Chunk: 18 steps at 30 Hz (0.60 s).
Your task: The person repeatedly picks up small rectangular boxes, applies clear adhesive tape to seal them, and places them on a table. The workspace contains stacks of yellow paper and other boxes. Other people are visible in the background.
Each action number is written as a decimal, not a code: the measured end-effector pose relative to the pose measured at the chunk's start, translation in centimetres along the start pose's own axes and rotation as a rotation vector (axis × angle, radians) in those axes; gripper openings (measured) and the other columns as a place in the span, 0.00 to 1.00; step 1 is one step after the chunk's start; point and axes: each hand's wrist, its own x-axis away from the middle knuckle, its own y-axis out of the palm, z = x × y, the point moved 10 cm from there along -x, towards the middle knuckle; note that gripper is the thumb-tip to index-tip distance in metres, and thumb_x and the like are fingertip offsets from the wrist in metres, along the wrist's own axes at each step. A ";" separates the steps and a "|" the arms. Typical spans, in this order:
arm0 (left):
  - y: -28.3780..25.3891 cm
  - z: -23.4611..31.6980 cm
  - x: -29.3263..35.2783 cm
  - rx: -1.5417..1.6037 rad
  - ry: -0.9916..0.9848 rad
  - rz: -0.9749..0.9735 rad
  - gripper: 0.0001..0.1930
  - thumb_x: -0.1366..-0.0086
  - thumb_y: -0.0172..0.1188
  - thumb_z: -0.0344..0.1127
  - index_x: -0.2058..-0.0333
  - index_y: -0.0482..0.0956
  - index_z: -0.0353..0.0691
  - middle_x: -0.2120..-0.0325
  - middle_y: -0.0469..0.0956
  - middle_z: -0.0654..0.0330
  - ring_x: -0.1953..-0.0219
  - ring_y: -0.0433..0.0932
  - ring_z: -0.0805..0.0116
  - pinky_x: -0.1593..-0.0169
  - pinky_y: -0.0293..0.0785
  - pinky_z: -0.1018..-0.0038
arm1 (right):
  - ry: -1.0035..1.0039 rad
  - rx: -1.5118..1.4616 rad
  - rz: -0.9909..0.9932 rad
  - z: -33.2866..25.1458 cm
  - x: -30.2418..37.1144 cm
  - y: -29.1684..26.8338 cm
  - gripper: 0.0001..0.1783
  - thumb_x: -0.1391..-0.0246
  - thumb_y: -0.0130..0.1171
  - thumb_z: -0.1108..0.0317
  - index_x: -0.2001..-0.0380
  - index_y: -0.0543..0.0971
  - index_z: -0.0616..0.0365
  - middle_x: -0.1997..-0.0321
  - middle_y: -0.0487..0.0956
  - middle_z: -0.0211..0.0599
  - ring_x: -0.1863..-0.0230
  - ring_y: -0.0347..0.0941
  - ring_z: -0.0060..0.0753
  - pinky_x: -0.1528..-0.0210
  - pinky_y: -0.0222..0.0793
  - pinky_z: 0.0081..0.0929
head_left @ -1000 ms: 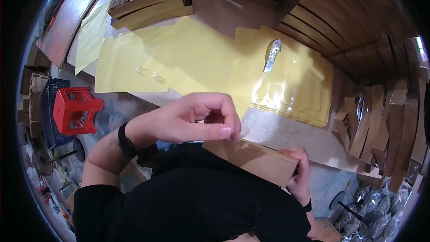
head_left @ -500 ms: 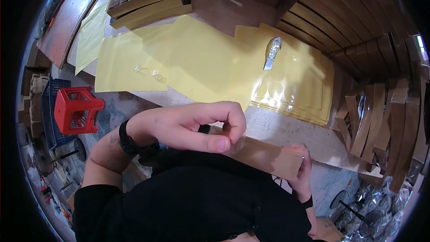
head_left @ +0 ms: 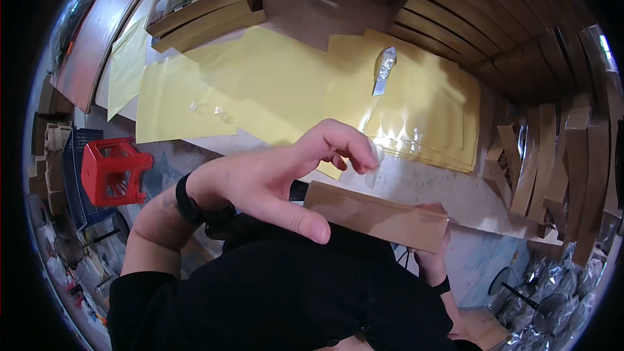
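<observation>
A left hand (head_left: 279,179) pinched a small clear piece (head_left: 374,159) above a brown cardboard box (head_left: 377,216), gripped at 4 o'clock by the right hand (head_left: 432,257); yellow sheets (head_left: 279,84) covered the worktable (head_left: 422,182), red stool (head_left: 110,169) at 9 o'clock

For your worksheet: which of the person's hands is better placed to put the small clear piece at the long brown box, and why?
Probably the left hand: its fingertips pinch the small clear piece just above the long brown box. The right hand grips the box's far end, steadying it.

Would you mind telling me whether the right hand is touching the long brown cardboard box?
Touching. The head view shows the right hand gripping the far end of the cardboard box, fingers wrapped around its edge.
</observation>
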 end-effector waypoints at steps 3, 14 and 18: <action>-0.3 0.0 -0.1 0.011 0.046 0.021 0.14 0.37 0.65 0.49 0.61 0.76 0.50 0.44 0.57 0.54 0.42 0.58 0.62 0.38 0.51 0.66 | 0.039 -0.084 0.027 1.7 0.8 0.0 0.22 0.54 0.68 0.62 0.57 0.74 0.58 0.59 0.80 0.41 0.56 0.74 0.42 0.52 0.69 0.37; -0.6 1.8 -3.8 0.106 0.105 0.095 0.07 0.37 0.65 0.46 0.68 0.75 0.57 0.39 0.54 0.53 0.38 0.56 0.62 0.37 0.52 0.62 | 0.030 -0.300 -0.530 -13.3 -12.6 0.9 0.20 0.36 0.55 0.55 0.58 0.83 0.61 0.57 0.82 0.37 0.49 0.73 0.32 0.44 0.65 0.30; -0.3 1.9 -4.3 0.133 0.160 0.001 0.06 0.31 0.59 0.40 0.61 0.76 0.47 0.37 0.53 0.52 0.34 0.48 0.59 0.34 0.47 0.61 | 0.271 -0.569 -0.689 -14.9 -13.9 5.0 0.12 0.40 0.62 0.64 0.59 0.82 0.62 0.59 0.81 0.30 0.55 0.74 0.21 0.49 0.67 0.23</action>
